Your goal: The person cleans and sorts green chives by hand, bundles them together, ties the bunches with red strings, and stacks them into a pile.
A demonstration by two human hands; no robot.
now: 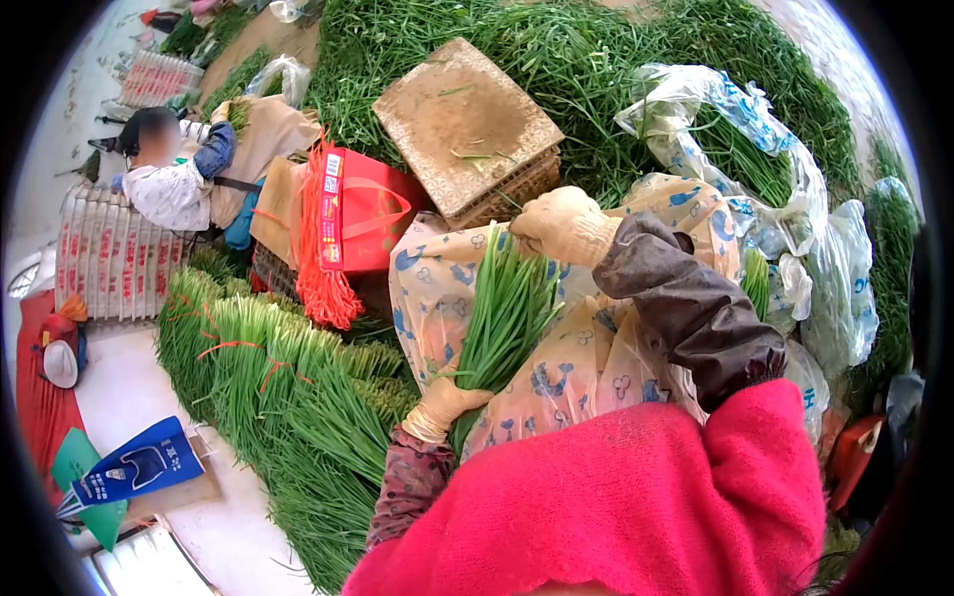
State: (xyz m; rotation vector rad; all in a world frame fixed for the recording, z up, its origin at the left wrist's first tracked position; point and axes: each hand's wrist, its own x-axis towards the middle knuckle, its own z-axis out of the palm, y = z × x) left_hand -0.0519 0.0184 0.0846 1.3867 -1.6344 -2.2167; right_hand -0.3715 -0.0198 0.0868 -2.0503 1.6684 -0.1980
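My left hand (442,409), in a pale glove, is closed around the lower part of a bunch of garlic chives (507,313). The bunch lies tilted across my lap, its pale ends upward. At those upper ends my right hand (564,226), also gloved, has its fingers bent and pinched against the stalks; the fingertips are partly hidden. Beneath the bunch a patterned plastic apron (556,382) covers my lap. Tied bundles of garlic chives (318,387) are heaped beside my left hand, some with red ties.
Ahead stands a worn board-topped box (467,124) beside a red bag (373,209) hung with red ties (326,283). Loose greens (596,60) pile up behind. Plastic bags (795,199) of greens sit at right. Another person (179,179) works at far left near stacked crates (109,253).
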